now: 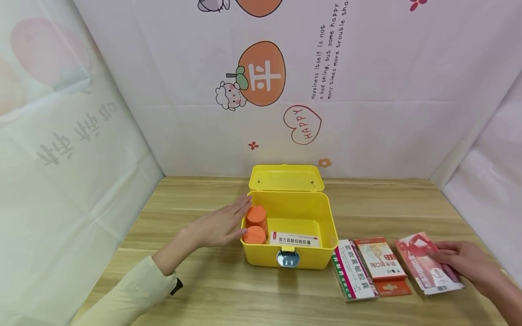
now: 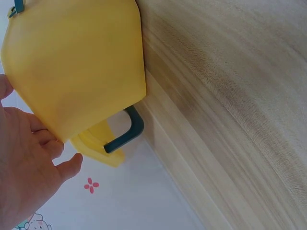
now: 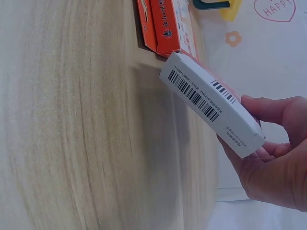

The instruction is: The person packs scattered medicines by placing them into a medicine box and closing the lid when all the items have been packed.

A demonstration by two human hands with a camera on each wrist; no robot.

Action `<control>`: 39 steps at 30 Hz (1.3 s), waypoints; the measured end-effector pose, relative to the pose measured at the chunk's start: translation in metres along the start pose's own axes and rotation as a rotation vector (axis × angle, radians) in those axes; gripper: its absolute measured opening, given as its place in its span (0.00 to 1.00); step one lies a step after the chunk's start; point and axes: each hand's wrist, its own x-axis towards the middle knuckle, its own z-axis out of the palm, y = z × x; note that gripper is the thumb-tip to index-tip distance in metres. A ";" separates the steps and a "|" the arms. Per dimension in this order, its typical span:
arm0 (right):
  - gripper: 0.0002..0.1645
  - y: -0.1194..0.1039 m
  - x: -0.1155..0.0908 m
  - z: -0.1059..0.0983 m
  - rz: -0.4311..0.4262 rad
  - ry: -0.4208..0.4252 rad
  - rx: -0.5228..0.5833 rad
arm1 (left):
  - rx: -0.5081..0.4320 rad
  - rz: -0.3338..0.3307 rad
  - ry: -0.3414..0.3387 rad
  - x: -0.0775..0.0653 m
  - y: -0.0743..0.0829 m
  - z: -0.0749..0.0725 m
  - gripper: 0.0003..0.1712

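A yellow box [image 1: 288,258] stands with its lid [image 1: 287,178] tipped back. Two orange-capped bottles [image 1: 257,216] and a white medicine carton [image 1: 294,239] lie inside it. My left hand [image 1: 222,224] rests on the box's left rim with fingers extended; in the left wrist view its fingertips meet the yellow side wall [image 2: 76,57]. At the far right my right hand [image 1: 469,262] grips a pink-and-white medicine box [image 1: 424,262] by its right edge. The right wrist view shows that box's barcoded white end [image 3: 211,103] tilted over the table, thumb on one face and fingers beneath.
Right of the yellow box lie a white-and-green capsule carton [image 1: 355,271] and an orange-and-white bandage box [image 1: 381,260], with an orange packet [image 1: 392,288] partly under it. Patterned cloth [image 1: 367,136] walls off the wooden table [image 1: 244,299] at the back and sides.
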 end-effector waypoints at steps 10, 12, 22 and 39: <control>0.42 0.000 -0.002 -0.005 0.026 -0.003 -0.026 | 0.002 -0.001 -0.002 0.000 0.000 0.001 0.46; 0.42 -0.001 -0.003 -0.005 0.019 -0.001 -0.021 | 0.004 0.001 0.001 -0.001 0.001 0.000 0.46; 0.42 -0.009 -0.006 -0.008 0.039 -0.009 0.010 | 0.005 0.000 0.004 0.000 0.000 0.001 0.45; 0.43 -0.025 -0.011 -0.010 0.048 -0.044 0.103 | 0.013 0.009 0.010 0.001 -0.001 0.002 0.45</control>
